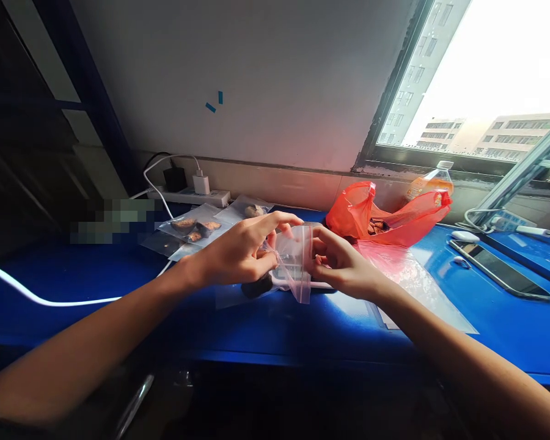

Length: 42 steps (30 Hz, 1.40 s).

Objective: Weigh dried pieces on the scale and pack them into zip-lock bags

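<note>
- Clear bag (294,261): between both hands, over the desk (311,333); zip edge runs near-upright, right hand (343,264) nearer it.
- Left hand (245,247): thumb and a curled finger clamped on bag's gathered side; index stretched over top, apart.
- Right: fingers curled, closed on zip edge.
- Dark lump (256,286) just below left.

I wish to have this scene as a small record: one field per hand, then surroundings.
Left hand: pinches small clear plastic bag with pinkish strip
Right hand: holds the same bag's opposite edge
Left side: clear plastic bags containing brown lumps
Right side: translucent red plastic bag; flat rectangular dark-screened phone
Behind red bag: clear plastic bottle of orange liquid
Surface: glossy blue tabletop
</note>
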{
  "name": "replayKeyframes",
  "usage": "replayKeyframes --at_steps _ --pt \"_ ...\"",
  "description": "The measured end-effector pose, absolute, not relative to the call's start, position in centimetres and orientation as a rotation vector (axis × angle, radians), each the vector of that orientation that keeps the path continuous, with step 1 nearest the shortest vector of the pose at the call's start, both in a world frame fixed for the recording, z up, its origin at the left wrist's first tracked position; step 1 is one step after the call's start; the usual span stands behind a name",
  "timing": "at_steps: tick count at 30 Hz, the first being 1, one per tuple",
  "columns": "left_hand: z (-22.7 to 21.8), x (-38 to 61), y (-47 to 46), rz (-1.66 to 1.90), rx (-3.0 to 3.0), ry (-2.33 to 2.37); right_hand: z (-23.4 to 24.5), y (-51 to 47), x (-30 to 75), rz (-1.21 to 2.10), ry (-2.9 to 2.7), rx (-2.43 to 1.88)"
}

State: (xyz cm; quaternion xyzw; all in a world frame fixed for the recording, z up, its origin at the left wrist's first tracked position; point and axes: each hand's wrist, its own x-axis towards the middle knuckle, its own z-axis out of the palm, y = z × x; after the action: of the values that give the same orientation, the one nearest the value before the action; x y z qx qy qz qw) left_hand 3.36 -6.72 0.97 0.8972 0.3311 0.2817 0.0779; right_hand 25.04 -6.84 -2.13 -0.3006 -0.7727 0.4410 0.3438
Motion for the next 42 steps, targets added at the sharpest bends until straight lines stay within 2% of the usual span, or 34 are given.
replayKeyframes --at_steps 15,21,29,36,42 --pt "0.7 3.5 -6.2 0.818 2.645 0.981 -2.4 -6.7 24.7 1.089 -1.954 -0.793" --pt "0.7 3.4 -6.1 0.812 2.631 1.004 -1.6 -7.1 24.8 0.669 -1.999 -0.950" --pt "1.0 3.1 -5.8 0.786 2.630 1.086 -2.1 -6.9 24.5 0.554 -2.113 -1.008" --pt "0.7 2.6 -5.6 0.652 2.870 1.174 -2.3 -7.0 24.2 0.738 -2.159 -0.935" --pt "0.5 3.3 -6.7 0.885 3.000 0.742 -2.5 -7.0 24.5 0.939 -2.072 -0.916"
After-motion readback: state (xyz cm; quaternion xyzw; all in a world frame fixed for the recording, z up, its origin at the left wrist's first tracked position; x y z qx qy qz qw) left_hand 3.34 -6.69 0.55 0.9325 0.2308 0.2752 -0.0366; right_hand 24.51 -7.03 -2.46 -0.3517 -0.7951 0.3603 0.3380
